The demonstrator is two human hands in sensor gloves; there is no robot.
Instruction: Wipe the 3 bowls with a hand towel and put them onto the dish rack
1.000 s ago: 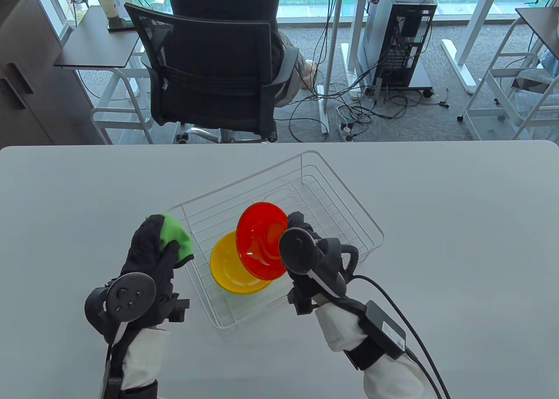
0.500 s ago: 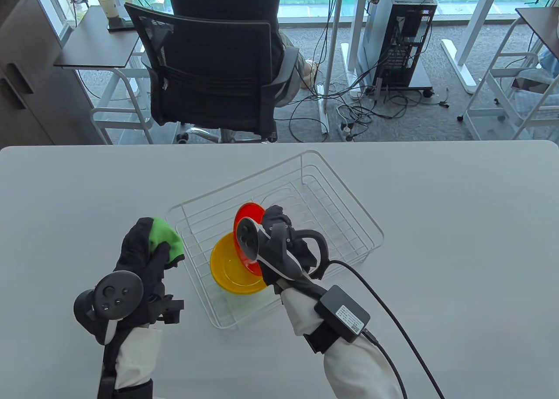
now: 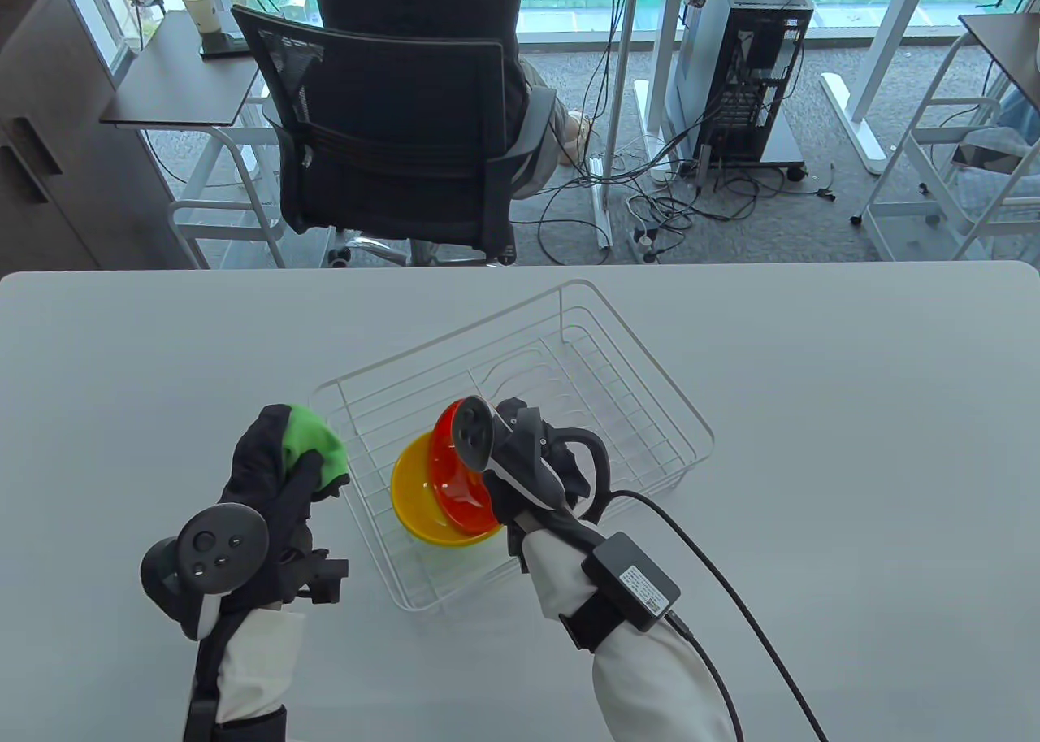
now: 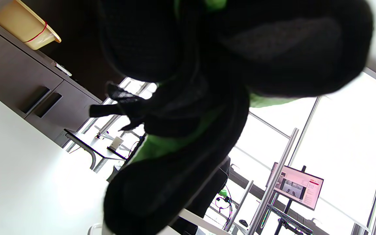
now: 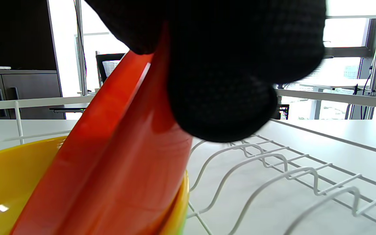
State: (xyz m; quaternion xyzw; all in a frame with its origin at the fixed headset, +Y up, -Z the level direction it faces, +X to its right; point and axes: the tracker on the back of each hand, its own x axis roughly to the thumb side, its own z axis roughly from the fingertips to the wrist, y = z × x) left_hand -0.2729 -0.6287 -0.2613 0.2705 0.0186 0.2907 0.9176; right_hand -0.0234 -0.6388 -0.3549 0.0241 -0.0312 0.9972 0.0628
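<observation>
A white wire dish rack (image 3: 650,384) stands mid-table. In its near left part lies a yellow bowl (image 3: 414,490); a greenish edge shows under it in the right wrist view. My right hand (image 3: 520,433) pinches the rim of a red bowl (image 3: 455,482) and holds it tilted, its lower edge inside the yellow bowl (image 5: 5,182). In the right wrist view the red bowl (image 5: 109,163) slants down from my gloved fingers (image 5: 227,71). My left hand (image 3: 284,466) is left of the rack, clutching a bunched green hand towel (image 3: 313,445); the towel (image 4: 162,147) shows between its fingers.
The rack's far right part has bare wire dividers (image 5: 273,176). Beyond the table's far edge stand a black office chair (image 3: 390,132) with a person in it, a computer tower (image 3: 756,67) and cables on the floor. My right wrist's cable (image 3: 731,596) trails over the table.
My right hand swung left and down with the red bowl, bringing it from above the rack into the yellow bowl. My left hand with the towel drew slightly back.
</observation>
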